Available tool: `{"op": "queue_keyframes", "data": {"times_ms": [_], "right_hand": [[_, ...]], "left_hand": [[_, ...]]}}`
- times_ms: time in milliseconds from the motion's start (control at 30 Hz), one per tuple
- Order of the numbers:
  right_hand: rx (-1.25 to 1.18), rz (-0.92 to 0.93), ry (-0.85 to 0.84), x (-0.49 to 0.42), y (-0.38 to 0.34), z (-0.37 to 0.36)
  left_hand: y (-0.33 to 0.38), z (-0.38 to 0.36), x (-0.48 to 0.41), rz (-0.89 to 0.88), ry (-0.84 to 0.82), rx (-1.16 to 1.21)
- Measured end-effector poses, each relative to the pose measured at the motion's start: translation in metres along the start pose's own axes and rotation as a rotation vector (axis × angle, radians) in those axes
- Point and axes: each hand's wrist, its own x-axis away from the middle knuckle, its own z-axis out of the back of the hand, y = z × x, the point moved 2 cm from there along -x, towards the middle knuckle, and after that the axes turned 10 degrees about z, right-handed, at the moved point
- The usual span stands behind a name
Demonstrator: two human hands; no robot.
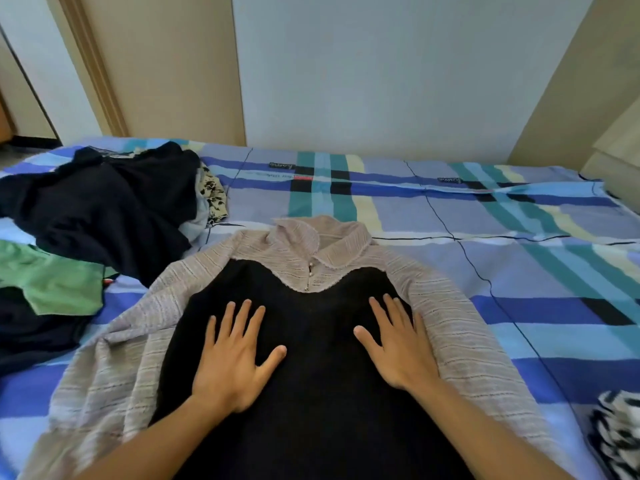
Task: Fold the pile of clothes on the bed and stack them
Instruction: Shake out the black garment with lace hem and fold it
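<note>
A person's left hand (232,358) and right hand (398,344) lie palm-down on the black front panel of a collared top (311,410) spread flat on the plaid-sheeted bed (450,209). Both forearms reach in from the lower edge, and the fingers (242,317) are straight, splayed and gripping nothing. The top's pale knit sleeves fan out to either side, while a heap of dark clothes (104,209) lies at the far left beside a green garment (59,282).
</note>
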Motion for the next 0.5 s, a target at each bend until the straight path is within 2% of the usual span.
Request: {"op": "queue_keyframes", "data": {"times_ms": [200,367,433,500], "right_hand": [[-0.004,-0.003,-0.040,-0.027,0.006,0.002],[0.085,0.042,-0.093,0.022,0.029,0.037],[0.168,-0.064,-0.100,0.051,0.051,0.058],[0.163,-0.248,-0.220,0.076,0.075,0.080]], "left_hand": [[-0.003,-0.006,-0.007,-0.014,0.049,0.018],[-0.004,-0.008,-0.009,-0.017,0.051,0.031],[-0.003,-0.009,-0.009,-0.015,0.063,0.036],[-0.002,-0.009,-0.009,-0.011,0.064,0.045]]}}
